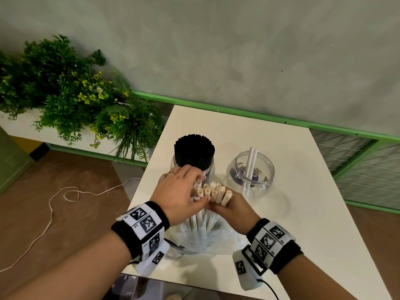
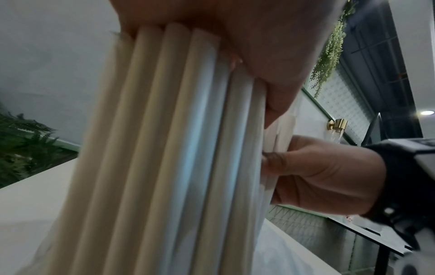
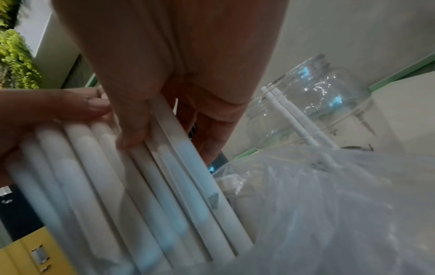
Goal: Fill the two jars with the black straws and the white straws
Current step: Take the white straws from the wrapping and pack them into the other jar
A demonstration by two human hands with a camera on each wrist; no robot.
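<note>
White straws (image 1: 213,192), smooth paper-wrapped tubes, stand bunched in my left grip (image 1: 181,191) and right grip (image 1: 232,210), both curled round them above a crinkled clear bag (image 1: 201,239) on the counter (image 1: 292,213). Next, I judge: carry them to the near-empty round glass jar (image 1: 250,169); black straws (image 1: 194,151) already fill theirs.

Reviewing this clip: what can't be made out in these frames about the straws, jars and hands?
- Count of white straws in the bundle: head view, left hand and right hand cover it; both wrist views blurred.
- Lower ends of the bundle: inside the crumpled plastic bag.
- Base of the jar of black straws: head view, behind the left hand.
- Dark bits in the right jar: too small to identify.
</note>
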